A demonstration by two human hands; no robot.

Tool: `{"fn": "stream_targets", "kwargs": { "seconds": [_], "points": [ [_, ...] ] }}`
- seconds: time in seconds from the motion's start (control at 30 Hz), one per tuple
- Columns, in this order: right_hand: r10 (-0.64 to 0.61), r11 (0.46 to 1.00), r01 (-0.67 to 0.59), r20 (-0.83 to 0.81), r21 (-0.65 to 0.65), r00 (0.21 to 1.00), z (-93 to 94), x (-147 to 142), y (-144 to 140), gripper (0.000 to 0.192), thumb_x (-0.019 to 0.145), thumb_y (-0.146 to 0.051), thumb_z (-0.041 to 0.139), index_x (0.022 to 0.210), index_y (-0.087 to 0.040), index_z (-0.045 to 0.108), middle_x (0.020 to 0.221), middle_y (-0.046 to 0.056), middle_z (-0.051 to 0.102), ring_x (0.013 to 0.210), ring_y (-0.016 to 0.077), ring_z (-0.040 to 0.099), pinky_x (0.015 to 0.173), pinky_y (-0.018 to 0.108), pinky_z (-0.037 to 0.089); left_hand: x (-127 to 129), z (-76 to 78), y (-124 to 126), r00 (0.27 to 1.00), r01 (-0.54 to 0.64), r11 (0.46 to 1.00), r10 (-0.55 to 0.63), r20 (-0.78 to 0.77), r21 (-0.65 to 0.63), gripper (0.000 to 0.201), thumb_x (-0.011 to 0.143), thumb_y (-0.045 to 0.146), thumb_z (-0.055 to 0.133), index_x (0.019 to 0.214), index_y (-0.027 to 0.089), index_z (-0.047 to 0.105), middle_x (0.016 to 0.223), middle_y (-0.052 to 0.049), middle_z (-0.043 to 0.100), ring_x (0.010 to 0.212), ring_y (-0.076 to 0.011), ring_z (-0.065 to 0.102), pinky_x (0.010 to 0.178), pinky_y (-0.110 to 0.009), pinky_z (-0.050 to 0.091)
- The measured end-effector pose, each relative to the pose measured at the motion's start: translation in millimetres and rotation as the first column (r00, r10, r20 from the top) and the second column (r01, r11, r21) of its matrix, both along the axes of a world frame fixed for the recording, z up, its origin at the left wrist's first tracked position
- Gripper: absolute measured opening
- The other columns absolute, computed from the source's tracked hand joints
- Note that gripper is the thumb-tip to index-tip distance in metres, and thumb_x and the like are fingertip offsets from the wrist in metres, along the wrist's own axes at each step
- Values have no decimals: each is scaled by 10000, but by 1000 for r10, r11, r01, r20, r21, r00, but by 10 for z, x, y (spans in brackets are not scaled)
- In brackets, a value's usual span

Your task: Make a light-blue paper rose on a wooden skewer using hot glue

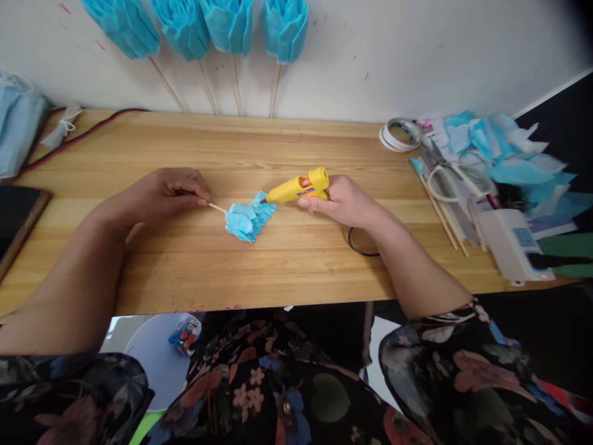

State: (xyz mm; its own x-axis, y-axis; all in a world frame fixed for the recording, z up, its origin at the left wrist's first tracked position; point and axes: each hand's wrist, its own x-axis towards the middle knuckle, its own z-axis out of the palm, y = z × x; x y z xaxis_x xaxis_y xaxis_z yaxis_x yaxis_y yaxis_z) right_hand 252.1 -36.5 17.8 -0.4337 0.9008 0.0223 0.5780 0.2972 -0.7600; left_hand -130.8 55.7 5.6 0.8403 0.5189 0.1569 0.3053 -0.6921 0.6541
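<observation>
Beyond both hands, four blue paper flowers (pixel 199 28) on sticks against the wall; well right of the right hand (pixel 340 201), a heap of blue paper scraps (pixel 509 157), scissors (pixel 447 173) and a tape roll (pixel 401 133). Between the hands, nothing in the way on the wooden table (pixel 287 259): right hand closed round a yellow glue gun (pixel 301 186), nozzle touching a small blue paper flower (pixel 248 219); left hand (pixel 169 193) pinching its stick (pixel 217 207), flower just beyond the fingertips.

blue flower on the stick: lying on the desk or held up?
Lying down. The blue paper flower rests on the wooden table; the left hand pinches its stick almost level with the tabletop.
</observation>
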Motion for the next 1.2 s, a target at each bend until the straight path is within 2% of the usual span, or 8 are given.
{"fn": "stream_targets", "kwargs": {
  "seconds": [0.1, 0.23, 0.47, 0.6, 0.8, 1.0, 1.2],
  "points": [
    [41, 998, -42, -13, -36, 999, 10, 22, -7, 432, 950, -605, 652, 807, -198, 628, 676, -28, 564, 628, 120, 460, 624, 286, 331, 6, 11, -6, 1000, -18, 1000, 18, -13, -13, 227, 1004, 353, 661, 902, 194, 786, 886, -37, 747, 786, -131, 672, 749, -225, 521],
    [38, 996, -37, 6, -76, 999, 20, 66, -12, 442, 941, -620, 663, 800, -201, 646, 697, -16, 599, 641, 129, 493, 630, 292, 349, 20, 34, -21, 998, -43, 999, 42, -37, -25, 238, 996, 378, 664, 890, 203, 786, 890, -47, 755, 798, -146, 687, 751, -238, 526],
    [8, 1000, -8, -22, -8, 1000, 65, 63, -12, 461, 943, -636, 651, 776, -207, 617, 663, -25, 566, 636, 125, 466, 615, 288, 340, 37, 66, -39, 996, -66, 997, 64, -62, -30, 287, 990, 436, 680, 881, 192, 786, 883, -65, 761, 799, -146, 683, 740, -237, 527],
    [1, 999, -1, 3, -43, 1000, 48, 34, -14, 432, 929, -609, 660, 782, -205, 615, 673, -22, 584, 615, 123, 482, 612, 290, 345, 36, 67, -42, 996, -69, 997, 67, -57, -41, 306, 997, 449, 673, 880, 187, 782, 880, -63, 755, 801, -148, 678, 742, -241, 526],
    [-46, 999, 47, 24, -19, 999, 47, 90, -5, 396, 932, -579, 673, 810, -203, 636, 678, -20, 594, 621, 128, 479, 621, 293, 354, 33, 62, -34, 998, -39, 999, 38, -57, -15, 250, 996, 364, 670, 890, 167, 780, 875, -56, 741, 791, -133, 677, 748, -226, 519],
    [-24, 999, 24, 10, -28, 1000, 29, 7, -12, 412, 925, -592, 665, 795, -202, 645, 674, -17, 593, 638, 134, 482, 636, 296, 349, 40, 73, -37, 998, -42, 999, 41, -46, -22, 269, 995, 401, 681, 871, 184, 781, 869, -59, 750, 782, -140, 678, 729, -230, 520],
    [-71, 997, 72, -8, 17, 997, 27, 51, 1, 445, 943, -623, 639, 818, -199, 683, 701, 4, 628, 704, 163, 535, 686, 310, 387, 37, 60, -39, 997, -55, 998, 54, -50, -32, 339, 1009, 472, 679, 882, 179, 791, 886, -68, 752, 806, -145, 687, 743, -233, 524]
  ]
}}
